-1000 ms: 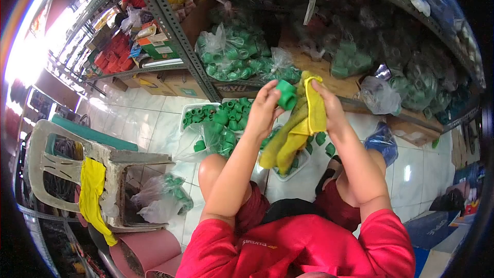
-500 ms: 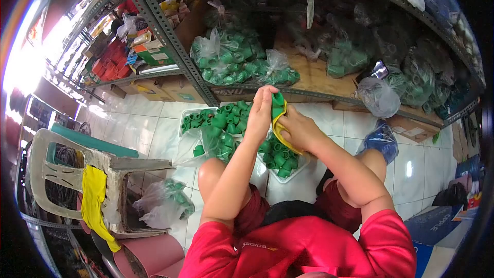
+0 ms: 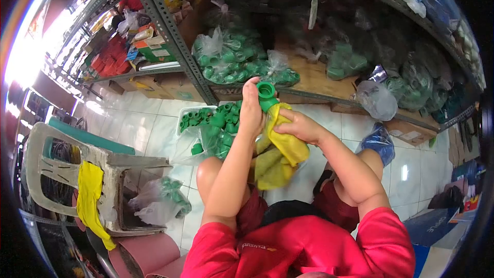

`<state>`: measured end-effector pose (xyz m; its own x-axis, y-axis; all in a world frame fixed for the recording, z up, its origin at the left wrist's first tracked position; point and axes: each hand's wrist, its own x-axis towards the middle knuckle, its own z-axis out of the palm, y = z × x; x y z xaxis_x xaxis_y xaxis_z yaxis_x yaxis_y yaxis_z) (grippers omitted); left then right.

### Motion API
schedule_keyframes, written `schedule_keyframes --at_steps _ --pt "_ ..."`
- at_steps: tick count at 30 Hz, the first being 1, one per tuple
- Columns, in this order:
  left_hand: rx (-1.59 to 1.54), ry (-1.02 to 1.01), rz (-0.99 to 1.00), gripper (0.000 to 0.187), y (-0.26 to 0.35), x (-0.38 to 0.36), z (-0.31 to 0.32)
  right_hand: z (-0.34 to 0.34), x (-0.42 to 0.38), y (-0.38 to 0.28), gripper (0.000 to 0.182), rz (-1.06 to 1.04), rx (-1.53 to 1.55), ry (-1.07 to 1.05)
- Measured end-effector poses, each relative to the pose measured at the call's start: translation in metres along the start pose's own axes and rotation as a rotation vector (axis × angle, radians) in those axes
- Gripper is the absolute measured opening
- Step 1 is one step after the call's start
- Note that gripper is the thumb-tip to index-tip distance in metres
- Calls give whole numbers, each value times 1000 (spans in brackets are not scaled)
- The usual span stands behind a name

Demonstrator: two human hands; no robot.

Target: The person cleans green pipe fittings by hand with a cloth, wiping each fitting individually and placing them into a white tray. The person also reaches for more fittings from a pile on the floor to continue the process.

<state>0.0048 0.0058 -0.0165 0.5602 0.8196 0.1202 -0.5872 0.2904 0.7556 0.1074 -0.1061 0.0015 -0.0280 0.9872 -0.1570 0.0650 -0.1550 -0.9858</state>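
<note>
A green plastic pipe fitting [image 3: 267, 97] is held up in front of me, its round open end facing up towards me. My left hand [image 3: 251, 112] is closed along the fitting's left side, thumb and fingers partly hidden. My right hand [image 3: 302, 126] grips a yellow cloth [image 3: 288, 146], which is pressed against the fitting's lower right and hangs down between my knees. Below my hands, a white tray [image 3: 181, 119] holds several green fittings [image 3: 206, 117]. A clear plastic bag [image 3: 188, 146] with more fittings lies at its near side.
A metal shelf [image 3: 177, 41] with bagged green fittings [image 3: 231, 59] stands ahead. On the left is a worn plastic chair [image 3: 116, 162] with another yellow cloth [image 3: 91, 195] over it. A bag of fittings [image 3: 162, 201] lies beside the chair. Cardboard boxes [image 3: 411, 133] sit under the shelf.
The fitting has turned so its open end faces me. The yellow cloth, earlier bunched against it, now hangs spread out below my right hand.
</note>
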Motion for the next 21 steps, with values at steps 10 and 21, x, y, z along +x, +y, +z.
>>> schedule_keyframes --at_steps 10,21 --pt "761 -206 317 40 8 2 -6 -12 -29 -27 41 -137 -523 39" --pt "1123 -279 302 22 -29 -11 -2 -31 -6 27 27 148 -108 -16"
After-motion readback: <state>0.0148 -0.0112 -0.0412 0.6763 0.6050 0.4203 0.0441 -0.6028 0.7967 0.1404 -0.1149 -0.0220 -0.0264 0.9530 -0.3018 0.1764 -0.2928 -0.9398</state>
